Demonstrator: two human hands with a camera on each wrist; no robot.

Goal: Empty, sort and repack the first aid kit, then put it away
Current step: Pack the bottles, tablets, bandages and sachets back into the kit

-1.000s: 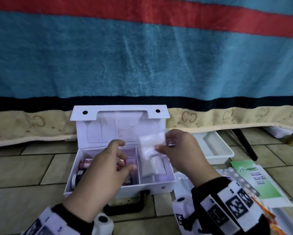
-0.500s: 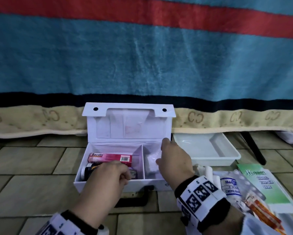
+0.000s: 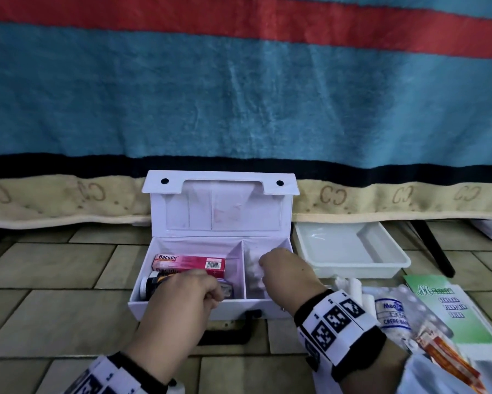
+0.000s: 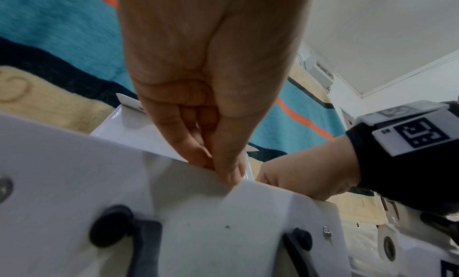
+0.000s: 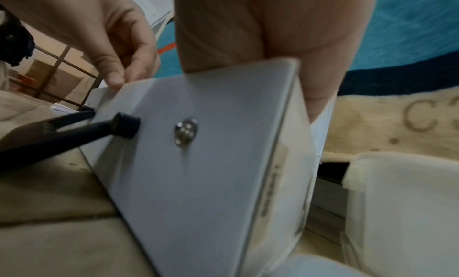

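Note:
The white first aid box (image 3: pixel 182 307) stands open on the tiled floor with its lid upright. Its left compartment holds a pink Bacidin carton (image 3: pixel 189 263) and a dark-labelled bottle (image 3: pixel 150 285). A white plastic bag of cotton (image 3: pixel 253 275) lies in the right compartment. My right hand (image 3: pixel 263 268) reaches into that compartment, fingers bent down on the bag; the box wall (image 5: pixel 198 163) hides the fingertips in the right wrist view. My left hand (image 3: pixel 210 291) grips the front rim of the box, thumb (image 4: pixel 231 175) outside and fingers inside.
A white tray (image 3: pixel 352 270) sits to the right of the box. Right of my wrist lie gauze rolls (image 3: pixel 352 285), a crepe bandage (image 3: pixel 391 311), a blister pack (image 3: pixel 418 308), a green leaflet (image 3: pixel 455 311) and orange sachets (image 3: pixel 443 354). A striped blanket (image 3: pixel 239 95) hangs behind.
My right hand brought the white bag down from in front of the lid into the right compartment. My left hand dropped to the front rim of the box.

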